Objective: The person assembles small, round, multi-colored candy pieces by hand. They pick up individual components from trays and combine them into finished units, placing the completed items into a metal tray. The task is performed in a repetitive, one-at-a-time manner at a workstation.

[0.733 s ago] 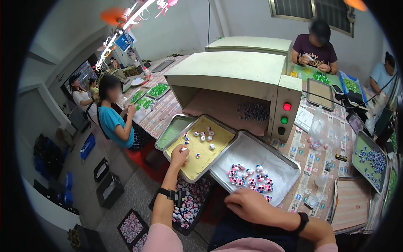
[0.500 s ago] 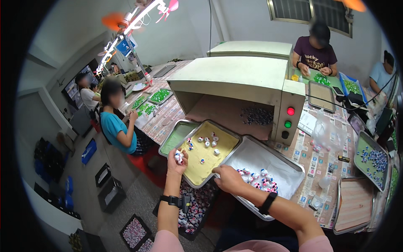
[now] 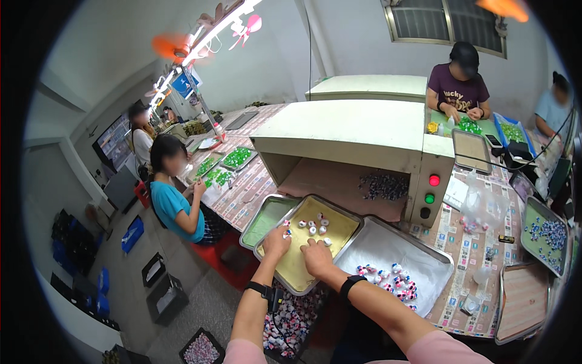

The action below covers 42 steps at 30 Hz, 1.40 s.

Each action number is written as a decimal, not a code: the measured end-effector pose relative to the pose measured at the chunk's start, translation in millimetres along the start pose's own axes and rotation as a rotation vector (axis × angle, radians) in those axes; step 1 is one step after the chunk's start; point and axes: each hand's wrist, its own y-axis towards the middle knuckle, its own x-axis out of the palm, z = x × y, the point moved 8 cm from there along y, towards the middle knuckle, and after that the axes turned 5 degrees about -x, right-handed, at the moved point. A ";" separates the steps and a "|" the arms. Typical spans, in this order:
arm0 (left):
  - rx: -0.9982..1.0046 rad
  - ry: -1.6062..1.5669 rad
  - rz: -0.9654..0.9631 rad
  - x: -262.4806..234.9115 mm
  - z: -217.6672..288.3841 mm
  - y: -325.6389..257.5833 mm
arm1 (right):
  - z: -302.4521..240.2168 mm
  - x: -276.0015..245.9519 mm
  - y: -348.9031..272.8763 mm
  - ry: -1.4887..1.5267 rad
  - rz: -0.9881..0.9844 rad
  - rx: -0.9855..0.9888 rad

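Note:
My left hand (image 3: 277, 244) is curled over the left side of a metal tray lined with yellow (image 3: 327, 267). Small white pieces with red and blue marks (image 3: 287, 233) show at its fingertips. My right hand (image 3: 317, 258) reaches onto the same tray with its fingers bent down and close together; whatever is under them is hidden. A loose white piece (image 3: 327, 241) lies beside its fingers. Farther up the yellow lining sits a small group of round white pieces (image 3: 313, 230). The white-lined tray (image 3: 418, 255) to the right bears many similar pieces with pink and blue marks.
A pale box-shaped machine (image 3: 345, 127) with a wide opening stands behind the trays, dark small pieces (image 3: 383, 187) inside. A green-lined tray (image 3: 267, 218) adjoins at left. Below is a crate of pieces (image 3: 291, 324). Co-workers sit at left (image 3: 176, 203) and far right (image 3: 461, 91).
My left hand has turned from palm-up with pieces in it to fingers-down over the yellow tray. My right hand has moved from the tray's near rim to inside it. The view has shifted.

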 end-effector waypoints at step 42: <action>-0.510 -1.777 -1.075 95.8 209.1 28.6 | 189.1 -180.3 20.9 -0.122 0.547 0.186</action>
